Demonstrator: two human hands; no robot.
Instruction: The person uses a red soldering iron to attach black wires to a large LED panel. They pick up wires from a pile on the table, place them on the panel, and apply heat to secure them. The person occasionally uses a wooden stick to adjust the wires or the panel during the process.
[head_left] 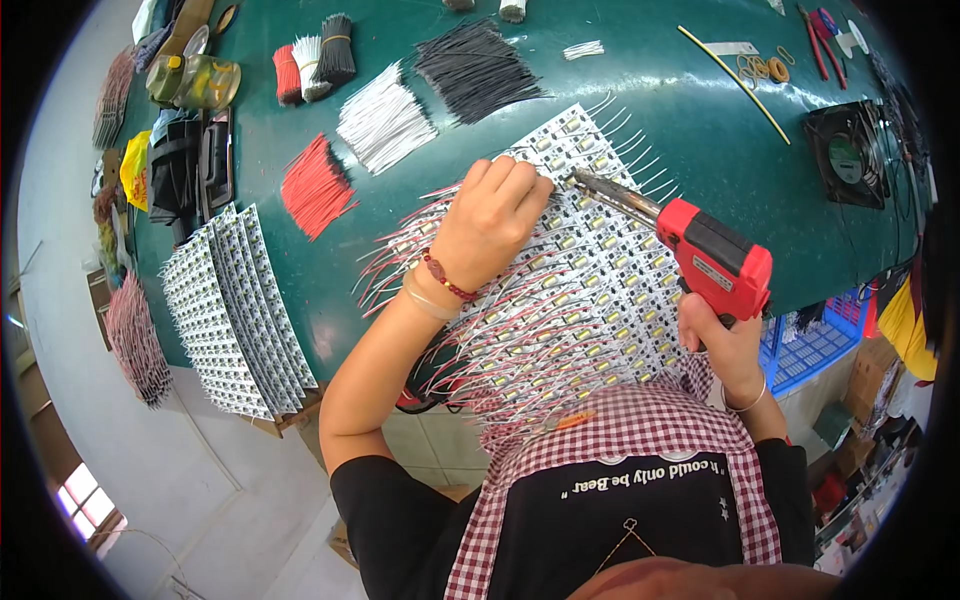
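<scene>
My right hand [728,348] is wrapped round the grip of a red and black soldering gun [715,255]. The gun's dark tip points left and reaches the upper part of a white LED circuit board sheet [618,318], close to my left fingertips. Over that sheet, my left hand [497,212] is closed in a pinch, and whatever sits between its fingers is hidden. Many red and white wires [500,335] stick out along the sheet's left side, with pale wires [640,150] at its upper right edge. The sheet's lower edge lies by my checked apron [640,420].
Beyond my left hand lie piles of red wires [317,187], white wires [386,118] and black wires [477,68] on the green table [640,75]. Stacked board sheets [225,320] stand at the left edge. A black fan [848,155] and blue crate [815,345] are at right.
</scene>
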